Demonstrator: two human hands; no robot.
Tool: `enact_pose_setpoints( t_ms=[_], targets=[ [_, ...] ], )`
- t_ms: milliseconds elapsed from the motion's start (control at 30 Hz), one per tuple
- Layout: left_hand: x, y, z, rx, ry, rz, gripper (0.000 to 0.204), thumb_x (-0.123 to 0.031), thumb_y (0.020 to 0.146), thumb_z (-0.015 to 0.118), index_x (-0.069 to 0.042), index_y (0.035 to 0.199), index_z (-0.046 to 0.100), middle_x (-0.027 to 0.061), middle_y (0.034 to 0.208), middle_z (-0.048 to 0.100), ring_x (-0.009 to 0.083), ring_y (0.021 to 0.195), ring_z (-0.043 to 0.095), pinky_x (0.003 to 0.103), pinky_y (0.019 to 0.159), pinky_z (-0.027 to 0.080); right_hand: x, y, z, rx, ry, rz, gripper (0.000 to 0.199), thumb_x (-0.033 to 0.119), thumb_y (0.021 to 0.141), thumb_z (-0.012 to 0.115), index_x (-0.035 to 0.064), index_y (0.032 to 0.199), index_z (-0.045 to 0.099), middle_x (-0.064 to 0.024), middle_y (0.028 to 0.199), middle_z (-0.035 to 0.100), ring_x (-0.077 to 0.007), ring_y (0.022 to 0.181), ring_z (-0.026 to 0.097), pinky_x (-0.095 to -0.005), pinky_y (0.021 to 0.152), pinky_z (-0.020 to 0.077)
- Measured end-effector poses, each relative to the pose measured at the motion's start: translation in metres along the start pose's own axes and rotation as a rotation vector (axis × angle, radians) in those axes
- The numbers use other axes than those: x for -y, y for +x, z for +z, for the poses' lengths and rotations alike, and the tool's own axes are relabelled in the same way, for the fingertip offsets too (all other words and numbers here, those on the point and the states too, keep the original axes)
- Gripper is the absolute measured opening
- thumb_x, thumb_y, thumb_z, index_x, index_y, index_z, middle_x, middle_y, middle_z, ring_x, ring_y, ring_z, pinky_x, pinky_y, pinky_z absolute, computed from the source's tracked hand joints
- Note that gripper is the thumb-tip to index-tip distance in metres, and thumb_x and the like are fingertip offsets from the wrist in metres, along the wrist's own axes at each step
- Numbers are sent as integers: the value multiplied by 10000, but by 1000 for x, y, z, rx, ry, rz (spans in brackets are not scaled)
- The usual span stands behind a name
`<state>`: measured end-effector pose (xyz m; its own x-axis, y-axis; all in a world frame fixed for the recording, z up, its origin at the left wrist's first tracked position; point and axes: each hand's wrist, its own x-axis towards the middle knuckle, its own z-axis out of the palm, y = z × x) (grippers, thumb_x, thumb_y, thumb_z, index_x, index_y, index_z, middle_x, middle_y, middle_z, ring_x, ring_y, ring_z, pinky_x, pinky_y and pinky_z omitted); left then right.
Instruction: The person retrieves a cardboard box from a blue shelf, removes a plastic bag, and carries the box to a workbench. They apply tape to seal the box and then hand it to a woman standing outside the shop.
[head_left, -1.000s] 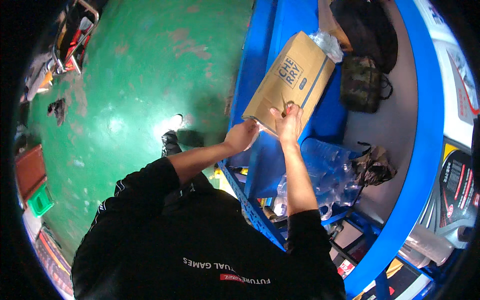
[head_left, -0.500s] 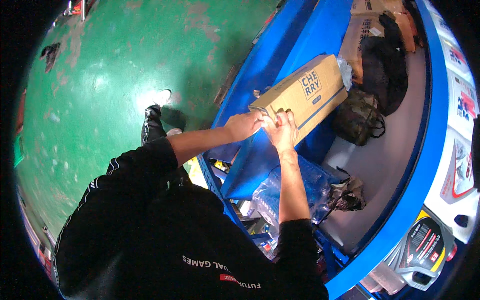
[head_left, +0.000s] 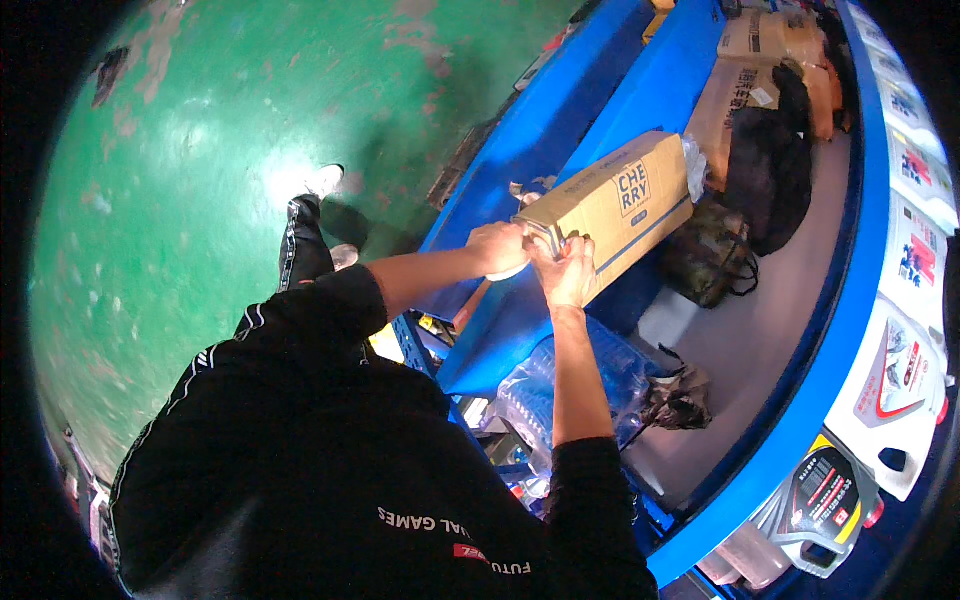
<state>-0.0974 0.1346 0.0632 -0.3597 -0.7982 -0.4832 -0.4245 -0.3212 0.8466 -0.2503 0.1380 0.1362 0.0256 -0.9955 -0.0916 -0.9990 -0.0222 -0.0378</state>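
Observation:
A long brown cardboard box lies slantwise across the blue metal shelf, with its near end toward me. At that end my left hand is closed at the corner, its fingertips partly hidden. A pale edge shows beneath it, too small to make out. Beside it, my right hand has its fingers curled onto the box's near edge and lower side. Between the two hands the end looks parted, with a greyish strip showing inside.
The blue shelf carries a camouflage bag, a black cloth item and more cartons. Clear plastic wrapping and a crumpled dark bag lie nearer. Oil jugs line the right side. Green floor spreads left.
My left hand has shifted slightly down and away from my right hand. The box's near end shows a wider gap than before. The whole view has shifted a little.

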Motion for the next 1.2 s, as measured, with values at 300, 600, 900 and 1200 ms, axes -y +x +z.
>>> enact_pose_setpoints(
  t_ms=[300, 600, 900, 1200],
  targets=[
    [25, 17, 10, 41, -188, -12, 523, -472, 898, 658, -63, 1220, 713, 190, 1082, 760, 356, 1007, 741, 486, 876, 587, 27, -4, 2, -101, -56, 156, 597, 528, 711, 877, 51, 935, 596, -179, 1007, 605, -414, 954, 620, -515, 820, 522],
    [29, 8, 14, -41, -282, 174, 333, -347, 984, 604, -83, 1156, 714, 180, 840, 738, 239, 585, 718, 391, 524, 569, 12, -21, 7, -131, -93, 43, 458, 371, 791, 857, 31, 969, 607, -195, 1040, 590, -418, 927, 624, -491, 808, 537],
    [27, -1, 9, -10, -342, 44, 257, -319, 941, 585, -133, 1041, 732, 159, 887, 751, 337, 817, 742, 458, 752, 582, 22, -69, -7, 159, 109, 117, 285, 223, 994, 638, -7, 1159, 609, -301, 1087, 673, -487, 1003, 661, -536, 861, 538],
    [27, 7, 20, -151, -246, 100, 255, -291, 950, 609, -111, 1062, 750, 193, 978, 746, 361, 908, 733, 451, 814, 573, 2, -58, 39, 50, -169, -104, 149, 107, 1001, 556, -4, 962, 647, -232, 894, 687, -399, 840, 694, -501, 764, 555]
  ],
)
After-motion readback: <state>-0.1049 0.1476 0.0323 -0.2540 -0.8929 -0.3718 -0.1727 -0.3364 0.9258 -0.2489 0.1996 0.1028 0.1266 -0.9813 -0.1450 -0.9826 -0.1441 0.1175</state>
